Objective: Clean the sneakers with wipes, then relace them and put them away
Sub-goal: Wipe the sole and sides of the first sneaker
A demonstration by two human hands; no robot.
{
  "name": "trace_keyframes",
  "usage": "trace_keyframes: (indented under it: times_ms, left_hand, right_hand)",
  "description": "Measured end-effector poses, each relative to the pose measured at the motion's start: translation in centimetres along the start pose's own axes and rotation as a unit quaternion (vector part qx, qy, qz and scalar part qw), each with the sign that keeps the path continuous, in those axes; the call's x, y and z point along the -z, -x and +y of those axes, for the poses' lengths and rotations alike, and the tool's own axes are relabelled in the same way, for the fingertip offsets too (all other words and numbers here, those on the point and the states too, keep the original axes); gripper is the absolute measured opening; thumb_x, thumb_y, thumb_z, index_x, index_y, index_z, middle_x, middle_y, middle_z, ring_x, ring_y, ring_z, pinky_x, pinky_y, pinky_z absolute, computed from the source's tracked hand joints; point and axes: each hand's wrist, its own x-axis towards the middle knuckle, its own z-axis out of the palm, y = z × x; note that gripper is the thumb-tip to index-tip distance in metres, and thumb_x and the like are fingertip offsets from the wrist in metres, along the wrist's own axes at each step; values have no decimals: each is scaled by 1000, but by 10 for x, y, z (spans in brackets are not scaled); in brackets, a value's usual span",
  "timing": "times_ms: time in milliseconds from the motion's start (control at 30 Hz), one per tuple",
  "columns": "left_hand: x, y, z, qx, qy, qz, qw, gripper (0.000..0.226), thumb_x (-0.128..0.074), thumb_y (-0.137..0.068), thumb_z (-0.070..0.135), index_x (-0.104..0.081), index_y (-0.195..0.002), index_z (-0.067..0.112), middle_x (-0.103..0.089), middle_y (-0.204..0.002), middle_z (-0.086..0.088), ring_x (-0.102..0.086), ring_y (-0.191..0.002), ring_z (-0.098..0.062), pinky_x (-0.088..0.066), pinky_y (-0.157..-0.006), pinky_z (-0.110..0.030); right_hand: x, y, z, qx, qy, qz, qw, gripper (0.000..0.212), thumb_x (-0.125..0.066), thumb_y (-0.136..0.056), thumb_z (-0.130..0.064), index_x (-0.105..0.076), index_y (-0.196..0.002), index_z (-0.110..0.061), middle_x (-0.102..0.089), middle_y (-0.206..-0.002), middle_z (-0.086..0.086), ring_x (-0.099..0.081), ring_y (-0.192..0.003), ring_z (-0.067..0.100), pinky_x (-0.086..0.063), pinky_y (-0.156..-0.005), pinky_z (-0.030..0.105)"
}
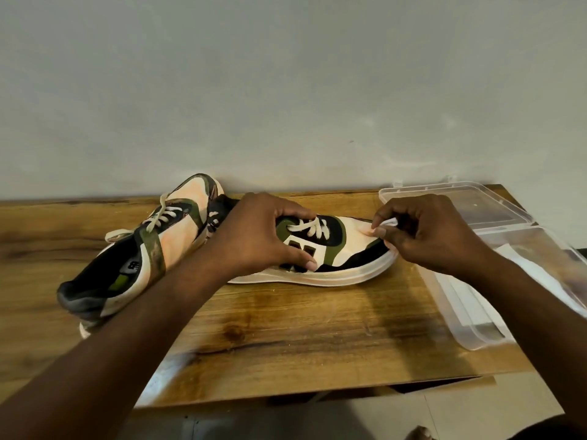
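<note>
Because the right hand pinches a wipe against the toe, the left hand clamps the sneaker at mid-body, thumb on its side, probably to brace it. The sneaker lies between the hands on the table, long axis left-right, toe toward the right hand. Left of the left hand, the other sneaker leans with its toe up and away. Right of the right hand sits an open box.

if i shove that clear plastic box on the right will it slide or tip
The box would probably slide, not tip: it looks low and wide, sitting flat on the smooth table. It seems light, since the walls look thin and little shows inside. Its near corner is close to the table's edge, so a shove that way might send it off.
</note>
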Motion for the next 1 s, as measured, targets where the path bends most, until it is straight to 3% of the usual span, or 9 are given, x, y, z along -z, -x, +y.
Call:
trace_keyframes:
  times_ms: [100, 233, 367, 467, 567, 800, 867, 933, 1000]
  left_hand:
    - [-1, 2, -3, -35, -66, -23, 997, 84, -99, -56, 49, -68, -133, 43, -70, -130, 22, -61, -124, 1, -51, -109, -39]
    - [1, 1, -8, -84, -144, -10, 986, 82, -94, -64, 53, -61, -139, 48, -70, -128, 23, -62, -119, -3, -52, -102, -42]
    - [3, -1, -6, -121, -196, -3, 973, 81, -92, -68, 50, -59, -142, 46, -72, -120, 16, -62, -111, -9, -37, -95, -35]
    - [3, 0, 0, -142, -204, 0, 968, 78, -94, -70, 41, -61, -141, 43, -69, -125, 19, -58, -117, -6, -31, -93, -33]
    - [1, 2, 7, -172, -215, -8, 961, 76, -94, -72, 33, -62, -141, 40, -60, -114, 27, -46, -109, 2, -28, -91, -35]
    - [2, -1, 3, -217, -300, 38, 928, 73, -93, -70, 25, -65, -136, 40, -65, -120, 14, -48, -119, -14, -29, -102, -48]
    - [6, -3, 0, -234, -318, 61, 917, 72, -94, -67, 21, -68, -132, 39, -65, -117, 12, -51, -117, -17, -26, -101, -45]
    - [10, -4, -3, -239, -321, 69, 914, 70, -94, -66, 18, -70, -128, 38, -66, -114, 12, -53, -117, -20, -25, -101, -45]
    - [16, -5, -6, -238, -335, 74, 909, 67, -93, -66, 16, -72, -126, 36, -69, -112, 11, -54, -117, -23, -25, -101, -47]
  right_hand:
    - [4, -1, 1, -12, 9, -12, 1000, 12, -83, -86, -20, -80, -86, -31, -70, -67, -11, -62, -66, 9, -42, -56, 15]
    - [9, 1, -3, 1, 20, -60, 998, 17, -85, -84, -17, -82, -87, -34, -75, -79, -13, -66, -73, 10, -52, -64, 25]
    - [7, 3, -15, 10, -12, -108, 994, 17, -84, -83, -9, -84, -86, -26, -70, -67, -24, -61, -59, 2, -44, -55, 14]
    - [9, 5, -18, -2, -22, -159, 987, 17, -84, -82, -10, -84, -83, -27, -68, -63, -9, -54, -54, 2, -40, -54, 15]
    - [12, 6, -18, -25, -33, -199, 979, 17, -86, -81, -12, -83, -79, -29, -72, -69, -1, -55, -56, 4, -45, -58, 26]
    - [12, 10, -34, -33, -105, -249, 962, 13, -85, -82, -6, -84, -82, -19, -73, -72, 8, -63, -58, 13, -54, -61, 37]
    - [5, 12, -40, -24, -112, -265, 957, 13, -84, -84, -5, -83, -84, -18, -73, -69, 6, -64, -57, 8, -51, -60, 30]
    - [-4, 16, -47, -16, -116, -262, 958, 12, -81, -86, -3, -83, -87, -16, -73, -64, -8, -65, -56, 0, -47, -57, 16]
    - [-15, 19, -53, 4, -117, -242, 963, 12, -81, -87, -5, -82, -88, -17, -70, -62, -15, -63, -55, -1, -43, -54, 12]
